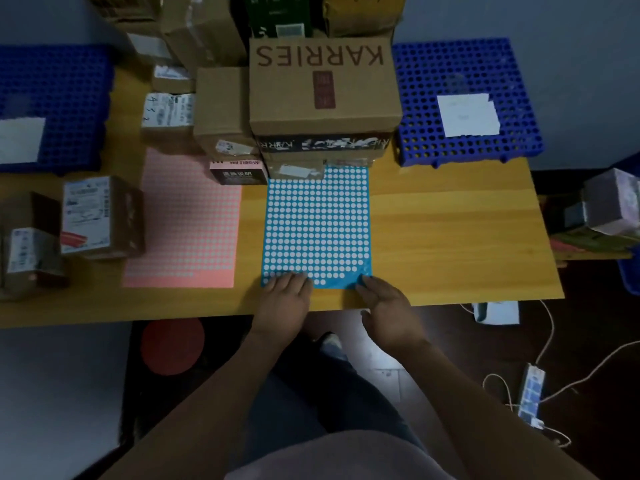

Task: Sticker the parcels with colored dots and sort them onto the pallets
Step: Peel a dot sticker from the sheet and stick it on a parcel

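Observation:
A blue dot-sticker sheet (317, 226) lies flat on the wooden table (450, 230), its far end tucked under the stacked parcels. My left hand (282, 301) presses its fingers on the sheet's near left corner. At the near right corner, my right hand (384, 308) has its fingertips on a curled-up bit of blue. A pink dot-sticker sheet (188, 220) lies to the left. A big KARRIES carton (323, 84) tops the parcel stack behind the sheets. One blue pallet (464, 98) sits at the right, another blue pallet (52, 102) at the left.
Several small labelled parcels (100, 216) stand along the left of the table, and more cartons (221, 109) crowd behind the pink sheet. Each pallet carries a white paper. Wrapped packages (609, 206) rest on a side surface at right. Cables and a power strip (531, 393) lie on the floor.

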